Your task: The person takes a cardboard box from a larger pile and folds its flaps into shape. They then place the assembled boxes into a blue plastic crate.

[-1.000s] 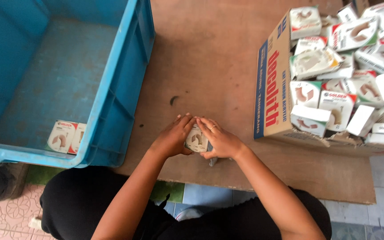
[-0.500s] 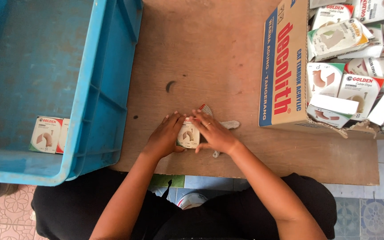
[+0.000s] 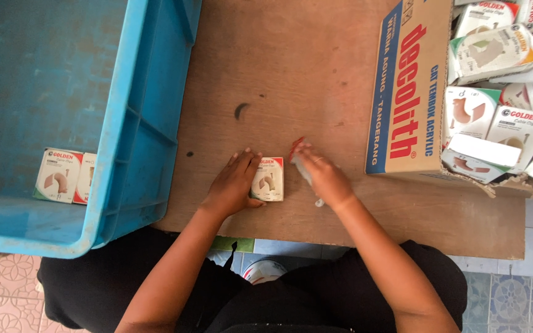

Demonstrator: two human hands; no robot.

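While the left hand [image 3: 234, 185] lies spread, steadying the upright small box [image 3: 268, 179], the right hand [image 3: 323, 177] pinches a blurred strip just beside it.

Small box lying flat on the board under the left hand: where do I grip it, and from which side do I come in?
Probably best to grip the small box across its two long side edges, coming straight down from above. It lies flat, face up on the board, so only its thin edges offer purchase. The left hand already presses its left edge; the right edge is free, with the right hand just beside it.
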